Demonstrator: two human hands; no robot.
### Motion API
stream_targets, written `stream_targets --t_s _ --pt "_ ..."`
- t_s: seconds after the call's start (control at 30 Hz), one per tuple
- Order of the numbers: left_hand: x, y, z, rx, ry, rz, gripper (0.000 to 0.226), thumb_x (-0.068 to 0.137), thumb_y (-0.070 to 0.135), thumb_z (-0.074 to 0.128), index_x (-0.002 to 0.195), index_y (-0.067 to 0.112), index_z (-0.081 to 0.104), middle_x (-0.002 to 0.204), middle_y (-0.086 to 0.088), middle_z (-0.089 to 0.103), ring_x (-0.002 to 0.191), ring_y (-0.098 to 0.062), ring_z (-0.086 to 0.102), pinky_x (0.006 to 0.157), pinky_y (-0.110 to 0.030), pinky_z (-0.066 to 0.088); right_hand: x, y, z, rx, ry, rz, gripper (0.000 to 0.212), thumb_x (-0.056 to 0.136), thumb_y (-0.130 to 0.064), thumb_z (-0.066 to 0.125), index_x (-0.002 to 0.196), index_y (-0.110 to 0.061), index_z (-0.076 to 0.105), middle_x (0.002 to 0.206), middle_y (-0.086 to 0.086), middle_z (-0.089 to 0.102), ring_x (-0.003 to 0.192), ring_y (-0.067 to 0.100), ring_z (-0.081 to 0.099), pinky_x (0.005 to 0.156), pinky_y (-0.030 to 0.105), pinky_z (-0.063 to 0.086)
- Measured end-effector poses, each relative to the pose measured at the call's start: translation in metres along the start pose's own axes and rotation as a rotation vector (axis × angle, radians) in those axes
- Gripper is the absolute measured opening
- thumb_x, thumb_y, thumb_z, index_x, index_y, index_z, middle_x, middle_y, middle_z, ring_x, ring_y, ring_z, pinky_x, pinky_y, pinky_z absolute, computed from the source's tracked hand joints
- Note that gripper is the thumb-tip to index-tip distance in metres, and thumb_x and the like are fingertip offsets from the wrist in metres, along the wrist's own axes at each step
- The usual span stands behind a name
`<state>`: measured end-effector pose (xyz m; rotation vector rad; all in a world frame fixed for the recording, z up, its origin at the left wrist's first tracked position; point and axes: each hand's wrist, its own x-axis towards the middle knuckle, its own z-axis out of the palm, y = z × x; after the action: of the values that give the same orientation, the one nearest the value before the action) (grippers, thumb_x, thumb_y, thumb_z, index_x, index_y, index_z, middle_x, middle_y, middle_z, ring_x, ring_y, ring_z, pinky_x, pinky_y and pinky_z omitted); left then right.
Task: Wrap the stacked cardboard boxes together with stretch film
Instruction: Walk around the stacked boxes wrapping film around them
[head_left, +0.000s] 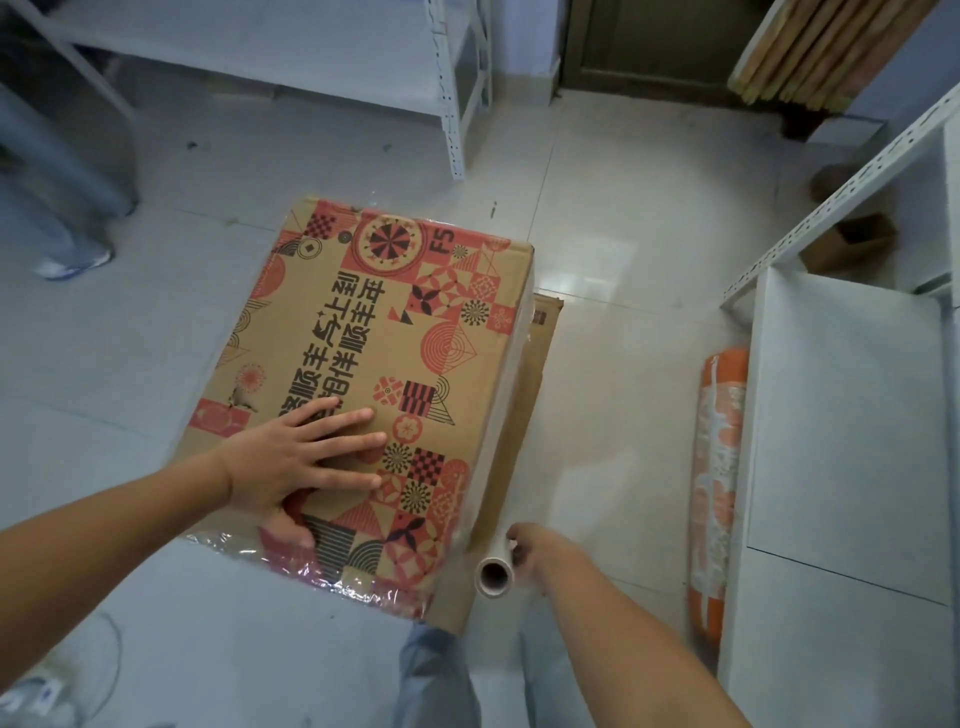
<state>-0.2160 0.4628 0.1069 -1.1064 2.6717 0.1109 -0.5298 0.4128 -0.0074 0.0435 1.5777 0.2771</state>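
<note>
Pressing down flat, my left hand (306, 457) lies fingers spread on top of the printed cardboard box (374, 374), near its close edge; that grip is wide, palm on the cardboard, holding nothing. The box carries red and black patterns and sits on a plainer brown box (524, 395) beneath it, whose edge shows on the right side, both on the tiled floor (623, 208). My right hand (524, 551) has its grip wrapped around the stretch film roll (496, 571), just beside the stack's near right corner, the hollow core facing me. Clear film (498, 415) runs taut from the roll up along the right side of the stack, and crinkled film (332, 577) already clings to the near face. White metal shelving (457, 88) stands beyond.
</note>
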Motion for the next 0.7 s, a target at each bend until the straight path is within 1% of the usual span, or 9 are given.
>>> stream_targets --t_s 0.1,0.13,0.2,0.27,0.33,0.4,0.47,0.6,0.7 --pt "0.000 0.005 -0.012 -0.016 -0.061 -0.061 0.093 0.073 0.080 0.039 0.150 0.037 0.009 0.160 -0.004 -0.002 0.145 -0.034 0.006 0.115 -0.055 0.004 0.001 -0.004 0.012 -0.038 0.000 -0.004 0.025 0.096 -0.011 0.043 0.077 0.004 0.049 0.071 0.015 0.048 0.061 0.026 0.049 0.045 0.030 0.052" --pt "0.001 0.011 -0.016 -0.042 -0.072 -0.102 0.090 0.073 0.076 0.043 0.149 0.038 0.012 0.159 -0.004 0.003 0.145 -0.034 0.007 0.114 -0.055 0.005 0.013 -0.003 0.016 -0.077 -0.008 -0.005 0.018 0.093 -0.015 0.048 0.086 0.000 0.054 0.074 0.015 0.052 0.063 0.026 0.053 0.043 0.033 0.053" --pt "0.005 0.026 -0.025 -0.135 -0.065 -0.201 0.073 0.076 0.070 0.046 0.140 0.037 0.036 0.155 -0.002 0.025 0.144 -0.032 0.014 0.114 -0.054 0.008 0.043 -0.003 0.022 -0.055 -0.091 0.040 0.023 0.086 -0.030 0.063 0.100 -0.012 0.060 0.085 0.009 0.062 0.072 0.026 0.060 0.051 0.035 0.056" --pt "0.016 0.044 -0.038 -0.200 -0.006 -0.336 0.056 0.083 0.070 0.038 0.115 0.028 0.058 0.136 -0.002 0.051 0.138 -0.029 0.030 0.114 -0.051 0.018 0.056 -0.003 0.027 0.006 -0.118 0.100 0.030 0.077 -0.036 0.075 0.092 -0.012 0.064 0.091 0.006 0.067 0.073 0.025 0.062 0.058 0.033 0.056" --pt "0.037 0.058 -0.052 -0.193 -0.003 -0.535 0.069 0.086 0.075 0.021 0.098 0.022 0.063 0.113 -0.002 0.062 0.117 -0.025 0.055 0.100 -0.040 0.044 0.025 0.003 0.025 0.005 -0.159 0.094 0.026 0.074 -0.031 0.078 0.081 -0.011 0.063 0.082 0.005 0.066 0.069 0.023 0.061 0.063 0.034 0.053" --pt "0.068 0.066 -0.066 -0.312 0.056 -0.826 0.084 0.082 0.081 0.016 0.115 0.016 0.059 0.110 0.000 0.062 0.102 -0.020 0.061 0.074 -0.030 0.056 0.023 0.002 0.022 0.005 -0.151 0.039 0.018 0.081 -0.024 0.071 0.082 -0.009 0.061 0.077 0.007 0.062 0.068 0.023 0.059 0.061 0.034 0.051" --pt "0.097 0.066 -0.071 -0.383 0.096 -1.080 0.096 0.075 0.084 0.017 0.139 0.016 0.039 0.119 0.001 0.058 0.108 -0.017 0.056 0.068 -0.027 0.051 0.011 -0.001 0.020 0.027 -0.108 -0.032 0.017 0.091 -0.021 0.055 0.092 -0.004 0.059 0.083 0.014 0.060 0.073 0.028 0.058 0.064 0.038 0.051" --pt "0.116 0.067 -0.069 -0.167 -0.026 -1.140 0.107 0.070 0.086 0.008 0.144 0.014 0.035 0.128 0.000 0.048 0.109 -0.018 0.049 0.069 -0.024 0.048 0.113 -0.005 0.002 -0.140 -0.104 -0.073 0.031 0.087 -0.022 0.053 0.109 0.000 0.059 0.106 0.023 0.062 0.101 0.037 0.062 0.100 0.051 0.044" --pt "0.111 0.066 -0.061 -0.110 -0.011 -1.124 0.104 0.074 0.084 0.014 0.136 0.008 0.047 0.121 -0.006 0.053 0.101 -0.024 0.053 0.063 -0.033 0.049 0.090 -0.007 0.004 -0.175 -0.129 0.045 0.050 0.078 -0.028 0.071 0.119 -0.003 0.057 0.117 0.018 0.063 0.103 0.032 0.063 0.095 0.049 0.047"
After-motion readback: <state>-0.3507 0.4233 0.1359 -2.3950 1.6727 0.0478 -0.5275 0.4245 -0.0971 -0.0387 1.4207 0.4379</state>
